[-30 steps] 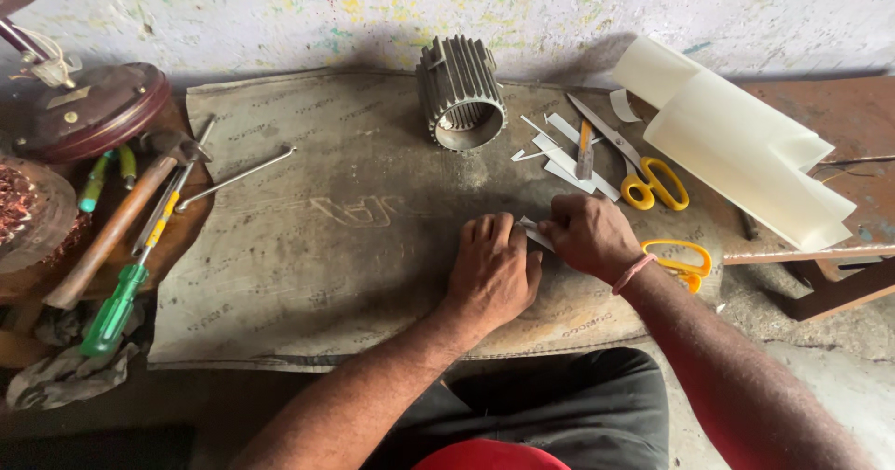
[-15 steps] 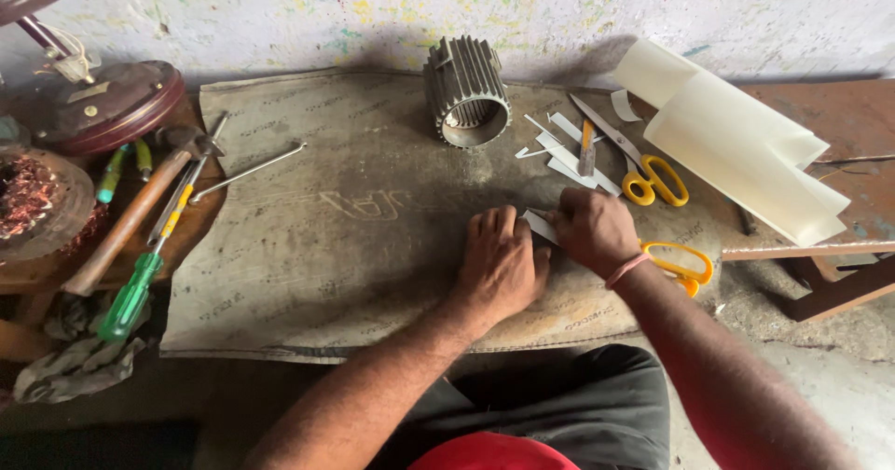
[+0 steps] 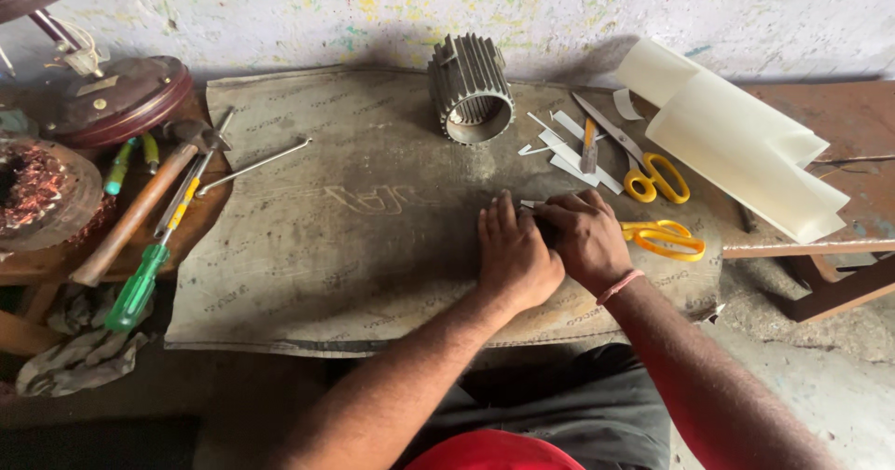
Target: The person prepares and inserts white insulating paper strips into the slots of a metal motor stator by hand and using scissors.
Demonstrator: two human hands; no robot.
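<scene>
We see both hands pressed down side by side on a grey mat point(image 3: 354, 246), near its right end. The left hand point(image 3: 515, 255) lies flat, palm down, fingers together and pointing to the far side. The right hand point(image 3: 583, 237) touches it, with its fingers curled onto a small white strip point(image 3: 530, 204), whose end peeks out just far of the knuckles. The rest of the strip is hidden under the hands, so we cannot tell how firmly it is pinched.

Just right of the right hand lie yellow scissors point(image 3: 664, 237). A second pair point(image 3: 643, 167) lies farther off, beside a scatter of cut white slips point(image 3: 569, 153). Far of the hands, a ribbed metal stator point(image 3: 471, 89) rests on its side on the mat. At far right lies a loose roll of cream sheet point(image 3: 746, 144).

On the left, off the mat, we see a hammer point(image 3: 140, 209), a green screwdriver point(image 3: 149, 269) and a thin steel rod point(image 3: 252, 165). A copper coil point(image 3: 37, 190) sits at the left edge, with a rag point(image 3: 79, 353) near it.
</scene>
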